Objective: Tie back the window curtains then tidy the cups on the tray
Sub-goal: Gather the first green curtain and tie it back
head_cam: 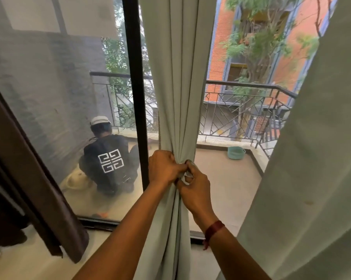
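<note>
A pale green curtain [176, 81] hangs bunched in front of the window's black frame post [134, 77]. My left hand [164, 166] grips the gathered folds at about mid height. My right hand [194, 184] pinches a thin band of the same pale fabric [185, 175] wrapped at the bunch, right against my left fingers. A second pale green curtain [316, 158] hangs loose at the right. No tray or cups are in view.
A dark brown curtain [29, 158] hangs at the left. Behind the glass, a person in a black top [109, 158] crouches on the balcony. A teal basket [235, 152] sits near the metal railing [241, 102].
</note>
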